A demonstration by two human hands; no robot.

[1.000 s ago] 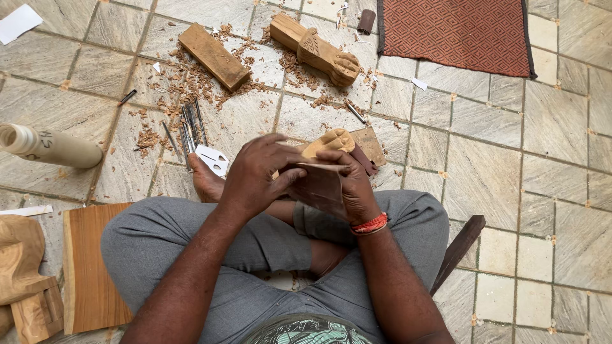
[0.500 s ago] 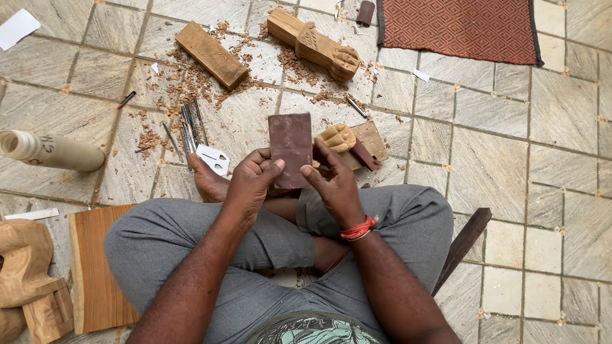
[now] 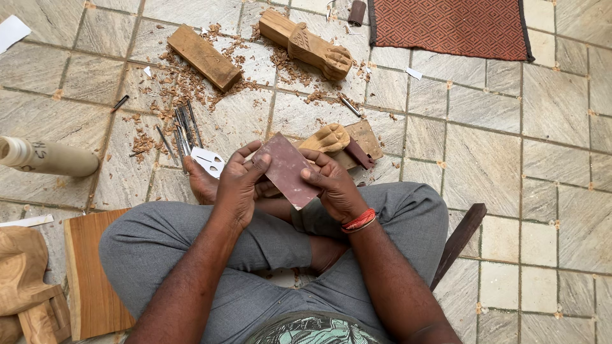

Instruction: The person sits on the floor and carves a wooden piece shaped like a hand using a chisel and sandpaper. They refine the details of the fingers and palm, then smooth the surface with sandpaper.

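Observation:
I sit cross-legged on a tiled floor. Both hands hold a reddish-brown sheet of sandpaper above my lap. My left hand grips its left edge with thumb and fingers. My right hand, with a red band at the wrist, pinches its right edge. Just beyond the sheet lies a carved wooden leg with a paw end, resting on a flat wooden piece.
Several chisels and wood shavings lie ahead left, with a wooden block and another carved leg farther off. A red mat is at top right, a pale cylinder at left, a board and carved wood by my left knee.
A second ago my hands were closed over the carved piece. They then raised the sandpaper upright, and now hold it tilted and lower between both hands.

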